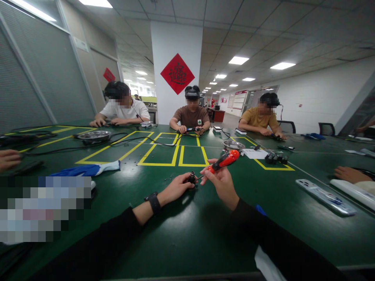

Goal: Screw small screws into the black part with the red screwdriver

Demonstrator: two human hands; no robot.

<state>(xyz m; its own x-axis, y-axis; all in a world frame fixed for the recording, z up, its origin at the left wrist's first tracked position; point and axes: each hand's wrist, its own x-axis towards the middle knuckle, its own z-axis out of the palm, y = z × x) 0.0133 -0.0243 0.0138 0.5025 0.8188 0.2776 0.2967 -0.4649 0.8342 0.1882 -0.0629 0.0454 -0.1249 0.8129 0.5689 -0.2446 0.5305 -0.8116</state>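
Observation:
My left hand (175, 189), with a black band on the wrist, pinches a small black cylindrical part (191, 178) just above the green table (187, 234). My right hand (222, 182) grips a screwdriver with a red and black handle (224, 160). Its thin shaft slants down to the left, and its tip meets the small part. Both hands are closed around what they hold, a little apart from each other near the table's middle.
Three people sit along the far side, working with their hands. Yellow tape rectangles (172, 150), two metal bowls (93, 136) (233, 145), cables, a blue-and-white glove (88, 169), small black parts (275, 158) and a white power strip (325, 196) lie about. Other people's hands reach in at left (8, 159) and right (348, 173).

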